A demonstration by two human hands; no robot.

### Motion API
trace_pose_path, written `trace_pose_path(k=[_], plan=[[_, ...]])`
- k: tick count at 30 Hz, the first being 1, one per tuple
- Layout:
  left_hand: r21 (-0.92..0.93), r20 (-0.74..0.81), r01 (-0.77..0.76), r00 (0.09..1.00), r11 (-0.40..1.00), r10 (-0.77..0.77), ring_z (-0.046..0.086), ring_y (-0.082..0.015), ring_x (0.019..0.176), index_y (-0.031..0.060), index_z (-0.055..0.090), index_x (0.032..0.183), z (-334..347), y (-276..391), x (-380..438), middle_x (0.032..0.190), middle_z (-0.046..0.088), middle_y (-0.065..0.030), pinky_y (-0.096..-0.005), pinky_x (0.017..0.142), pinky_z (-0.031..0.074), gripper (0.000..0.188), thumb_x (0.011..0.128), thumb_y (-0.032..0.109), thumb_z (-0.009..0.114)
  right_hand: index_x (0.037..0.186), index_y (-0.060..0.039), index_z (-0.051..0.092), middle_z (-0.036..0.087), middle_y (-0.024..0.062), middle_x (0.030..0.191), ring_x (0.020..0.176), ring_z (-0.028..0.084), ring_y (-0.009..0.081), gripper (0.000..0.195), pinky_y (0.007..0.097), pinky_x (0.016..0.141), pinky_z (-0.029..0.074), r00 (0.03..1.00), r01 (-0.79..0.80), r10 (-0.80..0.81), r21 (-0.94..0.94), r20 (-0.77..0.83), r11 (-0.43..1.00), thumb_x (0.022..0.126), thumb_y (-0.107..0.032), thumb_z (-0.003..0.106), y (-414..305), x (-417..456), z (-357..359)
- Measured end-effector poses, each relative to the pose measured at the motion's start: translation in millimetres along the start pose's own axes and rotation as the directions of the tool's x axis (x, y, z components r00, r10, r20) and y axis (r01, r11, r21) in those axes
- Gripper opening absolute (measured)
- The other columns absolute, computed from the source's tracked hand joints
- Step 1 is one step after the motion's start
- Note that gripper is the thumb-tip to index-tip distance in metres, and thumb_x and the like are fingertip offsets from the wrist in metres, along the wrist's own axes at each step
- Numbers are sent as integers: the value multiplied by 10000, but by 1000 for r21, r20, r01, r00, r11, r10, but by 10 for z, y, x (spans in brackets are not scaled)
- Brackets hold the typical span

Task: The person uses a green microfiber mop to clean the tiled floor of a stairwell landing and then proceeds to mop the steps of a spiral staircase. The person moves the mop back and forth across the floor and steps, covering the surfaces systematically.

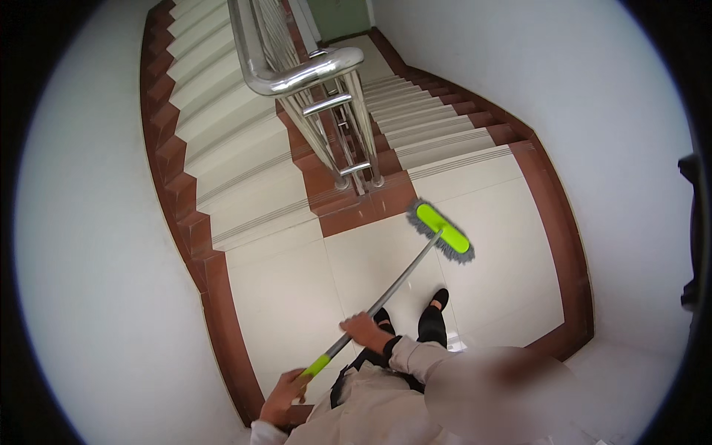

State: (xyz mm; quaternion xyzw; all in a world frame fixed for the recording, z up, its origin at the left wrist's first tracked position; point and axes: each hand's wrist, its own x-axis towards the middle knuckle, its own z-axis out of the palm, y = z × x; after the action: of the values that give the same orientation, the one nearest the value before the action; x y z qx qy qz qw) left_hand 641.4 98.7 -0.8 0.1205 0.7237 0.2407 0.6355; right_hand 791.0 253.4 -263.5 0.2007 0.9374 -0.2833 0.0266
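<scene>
A mop with a grey telescopic pole (405,273) slants up and to the right across the landing. My left hand (288,390) grips the lime-green end of its handle, low in the view. Farther along the pole, my right hand (364,332) is closed around the grey shaft. The mop head (443,228) has a lime-green plate with a fringe of grey microfibre. It is over the pale tiles just right of the brown tile strip; whether it touches the floor, I cannot tell.
A stainless-steel railing (328,69) rises ahead between two flights. Steps (233,167) lie on the left and more steps (439,133) on the right. Brown skirting (578,289) edges the landing (289,295) below white walls. My feet in black shoes (440,298) stand near the pole.
</scene>
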Motion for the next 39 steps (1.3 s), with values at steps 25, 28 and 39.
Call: trace_pose_path(k=[25,28,39], plan=[[-482,-257,233,884,845,-390,482,-72,574,10,569,1253,-45,-1245,-1047,717,536,15,-221,501,359,355,971,223,536,814,-163,600,603,44,696,712,599,269,61,437,779,394,829,477,-529,262,183,839,836,-155,544,-1172,385,419],[-334,-239,193,929,923,-281,495,-68,602,8,557,1292,-118,-987,-959,733,549,12,-215,519,363,386,964,213,543,804,-132,588,597,79,669,702,593,299,65,452,771,395,895,412,-437,212,90,886,832,-129,529,-952,510,293],[26,116,41,992,999,-44,439,-63,578,27,538,1342,334,609,790,701,462,20,-258,468,397,502,924,296,601,773,-133,627,648,94,744,808,644,316,78,462,786,435,992,-71,79,-90,95,993,717,-166,671,1229,226,-592]])
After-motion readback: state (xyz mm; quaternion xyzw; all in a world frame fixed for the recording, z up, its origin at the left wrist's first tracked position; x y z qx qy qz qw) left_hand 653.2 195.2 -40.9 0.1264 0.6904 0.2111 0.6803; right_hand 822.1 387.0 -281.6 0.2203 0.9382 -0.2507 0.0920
